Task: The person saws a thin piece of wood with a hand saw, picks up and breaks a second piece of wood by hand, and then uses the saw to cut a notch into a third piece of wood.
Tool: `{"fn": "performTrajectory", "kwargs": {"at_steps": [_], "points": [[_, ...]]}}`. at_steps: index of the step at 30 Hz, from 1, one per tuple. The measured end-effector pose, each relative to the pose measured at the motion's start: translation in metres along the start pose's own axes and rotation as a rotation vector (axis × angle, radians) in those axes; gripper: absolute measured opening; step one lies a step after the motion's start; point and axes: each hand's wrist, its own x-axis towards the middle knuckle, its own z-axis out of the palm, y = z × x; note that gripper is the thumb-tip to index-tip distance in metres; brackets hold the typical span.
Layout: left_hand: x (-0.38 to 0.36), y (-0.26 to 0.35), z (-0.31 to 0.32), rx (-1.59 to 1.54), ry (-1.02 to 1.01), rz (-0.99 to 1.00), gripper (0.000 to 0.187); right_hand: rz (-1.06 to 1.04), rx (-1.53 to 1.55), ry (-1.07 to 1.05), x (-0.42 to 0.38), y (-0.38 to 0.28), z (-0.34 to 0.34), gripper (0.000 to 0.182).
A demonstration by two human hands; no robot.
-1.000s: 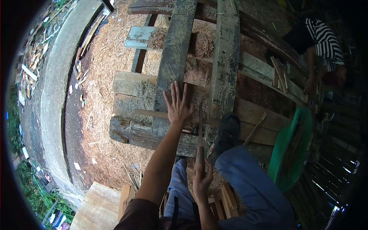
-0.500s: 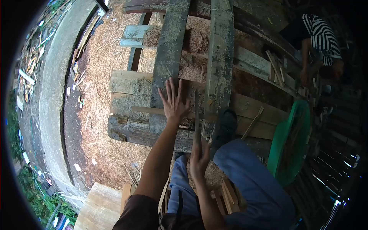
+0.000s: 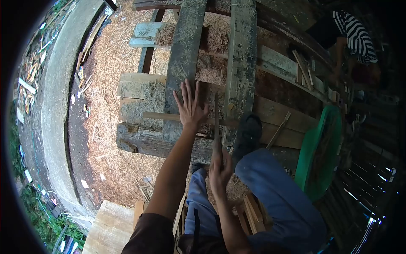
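My left hand [image 3: 191, 107] lies flat with fingers spread, pressing on a thin wooden strip [image 3: 158, 115] and the dark plank [image 3: 182, 46] beneath it. The strip runs crosswise over the planks, and its right part reaches my dark shoe [image 3: 248, 133], which rests on the bench. In my right hand [image 3: 220, 169] is a handsaw [image 3: 217, 135], its fingers wrapped round the handle. Seen nearly edge-on, the blade points away from me and crosses the strip just right of my left hand.
A weathered plank bench [image 3: 242, 55] carries sawdust. To the right leans a green round-edged object [image 3: 311, 156]; beyond it a person in a striped top [image 3: 355, 38] bends over. Wood offcuts [image 3: 253, 213] lie by my legs. Wood shavings [image 3: 108, 127] cover the ground beside a concrete ledge [image 3: 55, 106].
The whole view has shifted slightly, so the bench appears a little higher. My left hand keeps its place on the strip, and the saw still crosses it at nearly the same spot.
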Motion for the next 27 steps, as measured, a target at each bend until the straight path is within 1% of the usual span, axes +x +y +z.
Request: {"fn": "performTrajectory", "kwargs": {"at_steps": [2,3,4,5,6,8,9,11,12,14,15,16,18,19,22,23,24,26,27], "points": [[-0.001,-0.001,-0.002,-0.025,0.044,0.012,0.099,0.057,0.078,-0.038,0.023,-0.006,0.01,0.039],[0.001,0.001,-0.008,-0.011,-0.009,0.009,0.097,0.048,0.077,-0.042,0.014,0.009,0.003,0.039],[0.0,0.001,-0.01,0.004,-0.07,0.0,0.096,-0.187,-0.037,-0.023,-0.013,0.038,-0.012,0.04],[-0.003,-0.001,-0.007,0.005,-0.08,-0.004,0.096,-0.41,-0.151,0.001,-0.032,0.055,-0.022,0.042],[-0.002,-0.001,-0.005,0.004,-0.053,-0.001,0.096,-0.403,-0.153,0.002,-0.032,0.05,-0.023,0.042],[0.001,0.0,-0.003,0.003,-0.017,0.013,0.096,-0.199,-0.124,-0.017,-0.013,0.036,-0.018,0.039],[0.001,0.0,-0.003,-0.001,-0.003,0.015,0.096,-0.2,-0.124,-0.017,0.007,0.026,-0.007,0.039],[-0.004,0.001,-0.005,-0.005,0.008,0.021,0.096,0.005,-0.059,-0.036,0.041,0.007,0.016,0.041],[-0.002,0.002,-0.009,0.005,-0.023,0.016,0.095,-0.003,-0.052,-0.03,0.025,0.013,0.014,0.041],[0.001,0.0,-0.009,0.015,-0.055,-0.014,0.095,-0.213,-0.09,-0.03,-0.033,0.042,-0.009,0.038],[0.001,-0.002,-0.006,0.005,-0.034,0.002,0.096,-0.535,-0.152,0.047,-0.039,0.041,-0.009,0.038],[0.0,-0.001,-0.003,-0.01,-0.009,0.02,0.098,-0.53,-0.155,0.048,-0.038,0.04,-0.01,0.038],[-0.001,0.001,-0.001,-0.006,-0.005,0.023,0.096,-0.204,-0.077,-0.016,-0.023,0.031,-0.005,0.038],[-0.001,0.0,-0.001,0.001,0.012,0.009,0.095,-0.102,0.002,-0.016,0.004,0.028,0.004,0.038],[-0.001,-0.001,-0.004,-0.008,0.0,0.013,0.095,-0.093,0.055,-0.071,0.028,0.013,0.008,0.039],[0.003,-0.001,-0.004,-0.01,0.006,0.002,0.095,-0.138,-0.027,-0.032,0.009,0.023,0.0,0.036],[0.003,-0.001,-0.002,-0.006,-0.001,0.002,0.095,-0.138,-0.035,-0.042,-0.014,0.032,-0.011,0.036],[-0.001,-0.001,0.0,0.0,-0.018,0.014,0.095,0.031,0.067,-0.04,-0.054,0.039,-0.026,0.04],[-0.001,0.0,-0.001,0.032,-0.032,0.007,0.096,0.031,0.07,-0.034,-0.056,0.032,-0.026,0.04]]}}
